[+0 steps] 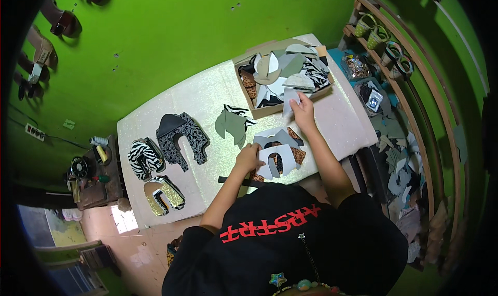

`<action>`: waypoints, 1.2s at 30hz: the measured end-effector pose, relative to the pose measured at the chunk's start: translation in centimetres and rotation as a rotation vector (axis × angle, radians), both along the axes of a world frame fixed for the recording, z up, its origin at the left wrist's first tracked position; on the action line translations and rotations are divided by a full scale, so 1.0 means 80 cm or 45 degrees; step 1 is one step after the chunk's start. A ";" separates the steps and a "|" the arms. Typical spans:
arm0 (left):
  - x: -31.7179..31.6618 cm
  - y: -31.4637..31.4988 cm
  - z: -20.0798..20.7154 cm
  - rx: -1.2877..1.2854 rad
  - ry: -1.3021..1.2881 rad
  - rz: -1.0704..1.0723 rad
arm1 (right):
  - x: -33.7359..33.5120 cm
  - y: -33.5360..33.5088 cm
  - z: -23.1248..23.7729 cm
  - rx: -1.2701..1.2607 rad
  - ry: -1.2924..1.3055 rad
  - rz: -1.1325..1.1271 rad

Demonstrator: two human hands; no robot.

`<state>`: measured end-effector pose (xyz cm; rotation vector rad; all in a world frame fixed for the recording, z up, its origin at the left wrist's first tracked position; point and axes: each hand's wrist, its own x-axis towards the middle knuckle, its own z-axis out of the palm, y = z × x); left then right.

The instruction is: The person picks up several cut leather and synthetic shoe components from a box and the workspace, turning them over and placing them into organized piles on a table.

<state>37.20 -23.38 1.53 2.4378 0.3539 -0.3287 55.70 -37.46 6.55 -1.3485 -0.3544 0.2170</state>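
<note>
One grey piece (288, 102): pinched in right hand's (303, 111) grip, long axis up-frame — stood above the cutouts (276, 150).
Left hand (249, 159): nearer cutouts — touched their left edge, hold unclear.

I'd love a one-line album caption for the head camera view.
Right hand holding a pale piece beside a box of cut pieces, left hand at a pale notched cut-out.

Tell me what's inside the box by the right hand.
The box holds a jumbled heap of green pieces, white pieces, zebra-striped pieces and brown patterned pieces. They cover the bottom, so anything underneath cannot be seen.
</note>
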 end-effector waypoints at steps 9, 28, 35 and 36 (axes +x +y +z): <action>-0.025 -0.013 -0.002 0.099 -0.532 0.179 | -0.098 -0.044 -0.035 -1.013 -0.239 0.488; -0.183 0.117 0.080 -1.234 -0.668 0.594 | -0.218 0.075 0.024 -0.729 -0.112 0.792; -0.336 0.223 0.043 -1.128 -0.634 1.042 | -0.332 0.212 -0.007 -0.733 -0.169 0.870; -0.362 0.238 0.034 -1.071 -0.643 1.122 | -0.351 0.233 -0.014 -0.710 -0.166 0.872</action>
